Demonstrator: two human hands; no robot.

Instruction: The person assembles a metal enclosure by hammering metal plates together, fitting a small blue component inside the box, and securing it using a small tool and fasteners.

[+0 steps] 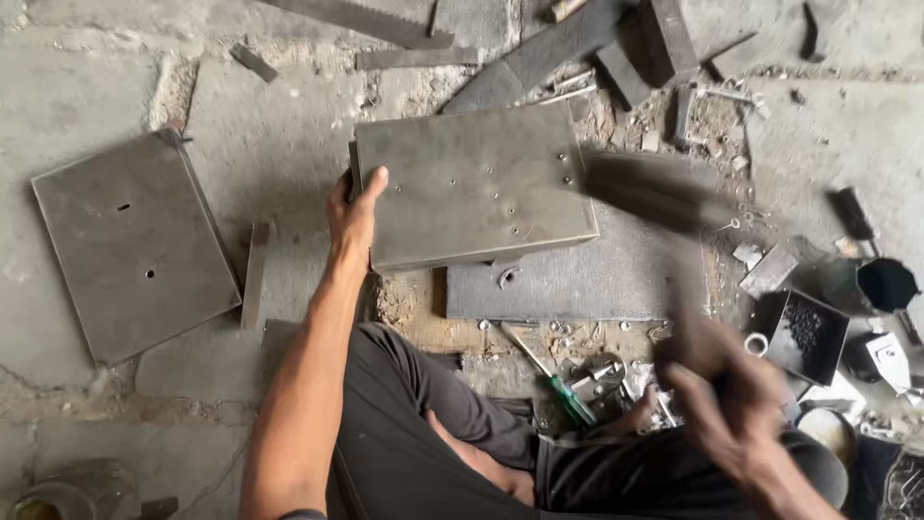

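Seen from above, a person sits on a rough concrete floor strewn with metal scraps. The largest piece in hand is a grey metal box panel, drilled with small holes along its right side, lying flat in front of the knees on a dark flat slab that seems to serve as a firm backing under it. The left hand clamps the panel's left edge, thumb on top and fingers curled underneath — a hold that looks meant to keep it from shifting. To the right, the right hand is wrapped around the handle of a hammer, both heavily blurred, the head above the panel's right edge near the holes. A second, similar grey plate lies well apart to the left. Smaller things sit close by the right knee, within reach: an open black tray of small dark fasteners, a green-handled screwdriver, loose washers and bits.
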